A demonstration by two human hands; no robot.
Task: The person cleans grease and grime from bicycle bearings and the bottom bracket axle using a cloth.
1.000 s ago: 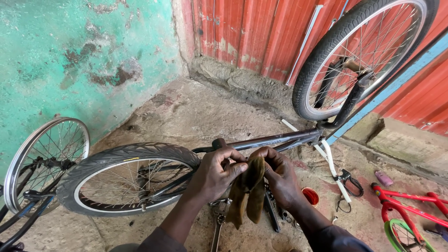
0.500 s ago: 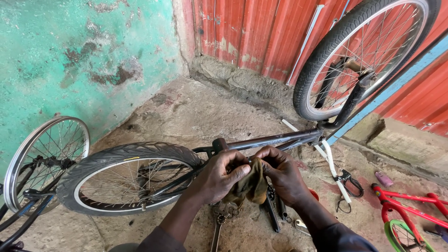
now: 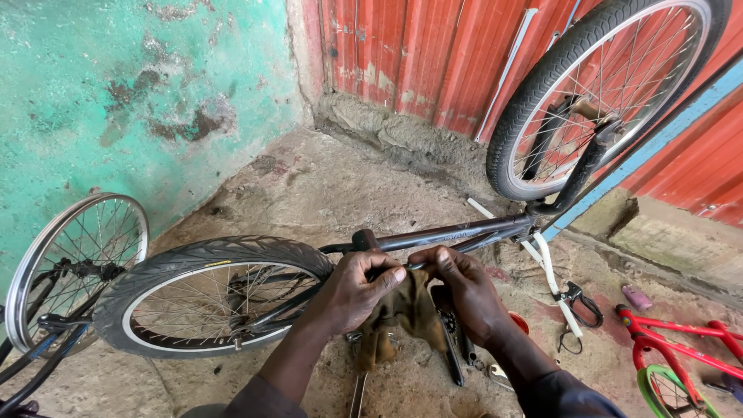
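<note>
A bicycle lies upside down in front of me, its dark frame tube (image 3: 457, 232) running from the rear wheel (image 3: 213, 290) at lower left to the front wheel (image 3: 604, 93) raised at upper right. My left hand (image 3: 360, 286) and my right hand (image 3: 464, 290) are side by side just under the frame tube. Both pinch the top of a dirty brown rag (image 3: 402, 317), which hangs down over the crank and pedal area. The crank itself is mostly hidden behind the rag and hands.
A second bare-rim wheel (image 3: 73, 259) stands at far left by the green wall. White handlebars with a brake lever (image 3: 569, 298) lie on the dirt floor at right. A small red bicycle (image 3: 681, 348) sits at lower right. A red corrugated wall lies behind.
My hands have drawn closer together and risen slightly towards the frame tube, bunching the rag between them. The bicycle has not moved.
</note>
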